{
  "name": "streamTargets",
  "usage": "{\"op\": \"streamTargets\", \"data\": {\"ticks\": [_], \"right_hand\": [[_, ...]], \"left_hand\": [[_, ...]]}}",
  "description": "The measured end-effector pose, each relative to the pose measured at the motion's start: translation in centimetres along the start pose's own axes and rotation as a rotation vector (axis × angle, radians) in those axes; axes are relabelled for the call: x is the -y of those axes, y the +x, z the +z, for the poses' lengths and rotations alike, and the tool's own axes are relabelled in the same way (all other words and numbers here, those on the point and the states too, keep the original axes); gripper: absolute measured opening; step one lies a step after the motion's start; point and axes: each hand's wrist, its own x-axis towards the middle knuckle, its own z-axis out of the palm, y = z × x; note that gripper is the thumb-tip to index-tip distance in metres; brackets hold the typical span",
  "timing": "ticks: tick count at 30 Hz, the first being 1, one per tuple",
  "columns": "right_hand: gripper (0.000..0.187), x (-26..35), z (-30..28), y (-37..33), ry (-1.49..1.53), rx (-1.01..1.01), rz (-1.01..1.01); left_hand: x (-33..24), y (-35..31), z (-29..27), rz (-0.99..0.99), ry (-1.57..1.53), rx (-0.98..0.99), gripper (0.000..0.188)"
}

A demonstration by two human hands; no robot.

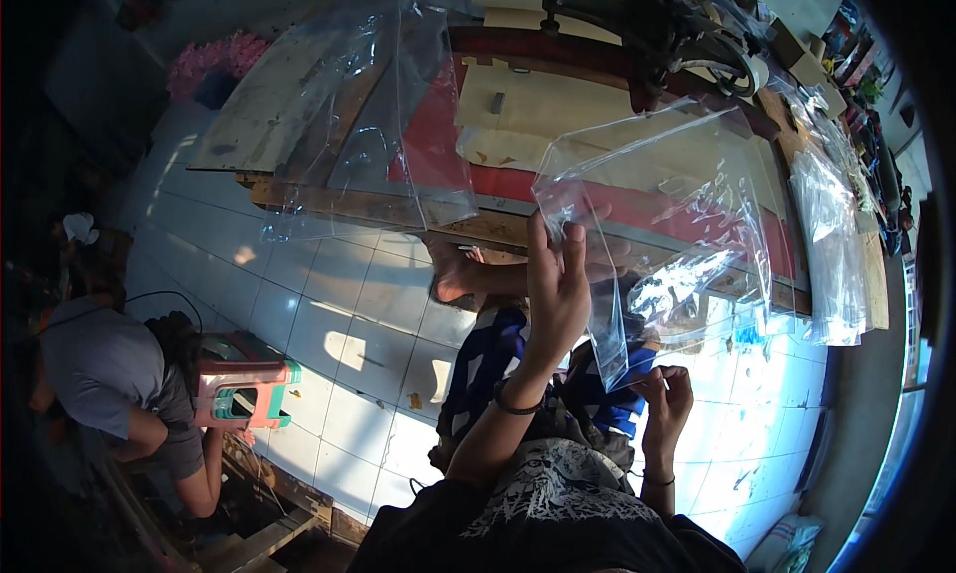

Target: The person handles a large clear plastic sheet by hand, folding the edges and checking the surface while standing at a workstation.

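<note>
In front of me is a large, glossy clear plastic sheet (697, 200), with stiff creased edges; I cannot tell if it is one folded layer or a pouch. My left hand (560, 284) grips its left edge, thumb on the near side and some fingers showing through the film. Lower down, my right hand (667, 406) pinches the sheet's bottom corner between thumb and fingertips. The sheet is tilted above my lap and the table's front edge. More clear plastic (368, 145) lies over the table's left part and hangs past its edge.
The worktable (498, 225) has a red and tan surface, with a black metal machine (657, 35) at the back. Stacked clear plastic (832, 244) drapes over the right end. At left, another person (110, 374) sits by a pink and green stool (244, 394) on the tiled floor (339, 374).
</note>
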Motion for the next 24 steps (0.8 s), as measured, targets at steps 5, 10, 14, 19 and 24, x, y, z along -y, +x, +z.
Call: {"op": "streamTargets", "data": {"ticks": [5,10,14,19,24], "right_hand": [[0.027,0.5,-1.5,-1.0,0.068,-0.031,0.080],[0.025,0.5,-4.1,-0.4,0.638,0.324,-0.040],[0.059,4.0,-1.9,1.2,0.621,0.251,0.178],[0.047,6.4,1.5,3.8,-0.461,0.260,-0.333],[0.049,10.1,4.2,7.0,-1.266,0.272,-0.874]], "left_hand": [[1.3,-0.9,0.7,0.005,-0.022,-0.069,0.040],[1.6,-1.1,0.8,-0.108,-0.037,0.006,0.045],[2.3,-2.3,0.9,-0.099,0.192,0.160,0.049],[1.5,-4.9,1.9,-0.233,0.260,0.273,0.046],[1.0,-5.1,0.8,-0.278,0.209,0.288,0.042]]}}
